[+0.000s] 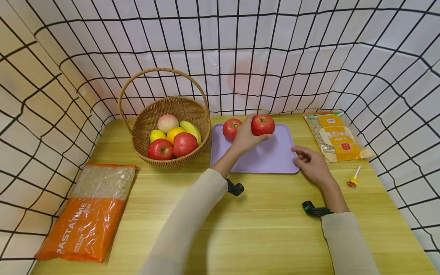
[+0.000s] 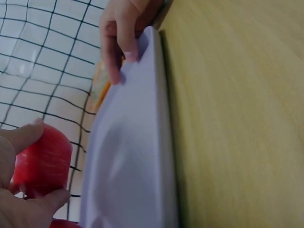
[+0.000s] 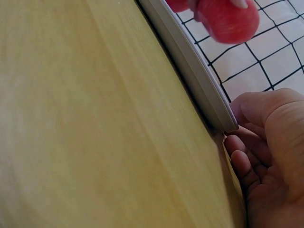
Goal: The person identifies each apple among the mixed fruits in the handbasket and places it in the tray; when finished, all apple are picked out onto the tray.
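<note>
My left hand [image 1: 245,137] grips a red apple [image 1: 263,125] above the lilac tray [image 1: 271,160]; the left wrist view shows the thumb and fingers around this apple [image 2: 45,161]. Just left of that hand, a second red apple [image 1: 231,129] sits on the tray. At the tray's right end, my right hand [image 1: 312,164] holds the rim with thumb and forefinger. Seen from the right wrist, the thumb lies against the tray's corner [image 3: 228,118], while the other fingers [image 3: 241,161] curl below it, close to the tabletop.
A wicker basket [image 1: 137,149] of several fruits stands left of the tray. An orange pasta bag [image 1: 89,217] lies at the front left. On the right are a yellow-labelled grain bag [image 1: 337,135] and a lollipop [image 1: 352,181]. Black-gridded white sheeting [image 1: 220,57] surrounds the table.
</note>
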{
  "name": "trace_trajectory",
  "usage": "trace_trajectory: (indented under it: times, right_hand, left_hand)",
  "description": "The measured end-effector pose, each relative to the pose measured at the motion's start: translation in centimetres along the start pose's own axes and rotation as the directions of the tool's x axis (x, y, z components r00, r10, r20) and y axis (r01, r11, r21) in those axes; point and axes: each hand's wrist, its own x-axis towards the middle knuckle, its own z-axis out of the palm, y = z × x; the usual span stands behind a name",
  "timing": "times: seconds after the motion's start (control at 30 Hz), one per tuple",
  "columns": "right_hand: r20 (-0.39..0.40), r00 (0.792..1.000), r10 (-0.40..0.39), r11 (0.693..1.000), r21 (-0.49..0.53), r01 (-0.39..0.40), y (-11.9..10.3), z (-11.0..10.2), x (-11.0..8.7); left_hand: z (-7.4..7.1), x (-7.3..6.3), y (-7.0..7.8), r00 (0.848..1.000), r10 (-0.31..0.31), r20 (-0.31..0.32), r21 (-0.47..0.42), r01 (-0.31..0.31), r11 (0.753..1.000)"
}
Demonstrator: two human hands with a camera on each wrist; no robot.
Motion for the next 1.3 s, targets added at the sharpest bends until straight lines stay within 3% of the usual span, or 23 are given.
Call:
trace_trajectory:
  times: [0.3, 0.5, 0.8, 1.1, 1.3]
  right_hand:
    - [-0.004, 1.000, -0.009, 1.000, 0.007, 0.009, 0.2, 0.2, 0.0]
    - [-0.003, 1.000, -0.016, 1.000, 0.000, 0.016, 0.1, 0.3, 0.2]
    - [-0.006, 1.000, -0.022, 1.000, -0.004, 0.022, -0.2, 0.0, 0.0]
    - [-0.003, 1.000, -0.020, 1.000, 0.005, 0.020, 0.1, 0.1, 0.1]
    - [-0.002, 1.000, -0.023, 1.000, 0.006, 0.023, 0.0, 0.1, 0.1]
  left_hand:
    - [1.9, 1.4, -0.9, 1.000, -0.025, -0.001, 0.075, 0.025, 0.997]
    - [2.3, 1.5, -1.2, 0.997, -0.076, -0.013, 0.122, 0.077, 0.990]
    - [2.6, 1.3, -1.4, 0.997, -0.071, 0.001, 0.161, 0.070, 0.985]
    - [0.9, 0.1, -0.3, 0.995, -0.067, 0.071, 0.183, 0.053, 0.982]
    - [-1.3, -1.4, 0.4, 0.994, 0.029, 0.102, 0.178, -0.047, 0.983]
